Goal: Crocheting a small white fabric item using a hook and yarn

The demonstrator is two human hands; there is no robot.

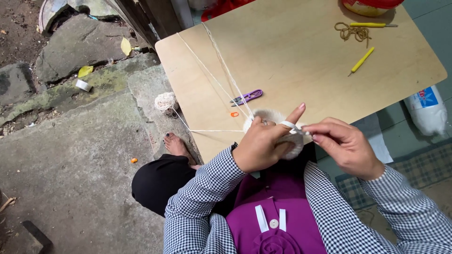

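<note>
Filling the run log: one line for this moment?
left hand: holds white crochet piece | right hand: pinches yarn | scissors on table

Hands we see: 2, left hand [258, 146] and right hand [346, 146]
Yellow-handled hooks we count: 2, one [361, 60] and another [372, 25]
Purple snips [247, 97]: 1
Orange stitch marker [234, 114]: 1
Yarn balls on the ground [165, 101]: 1
Round cream crochet pieces [278, 134]: 1
Tan yarn tangles [352, 32]: 1

Head-worn view, steeply downward, seemingly close.
</note>
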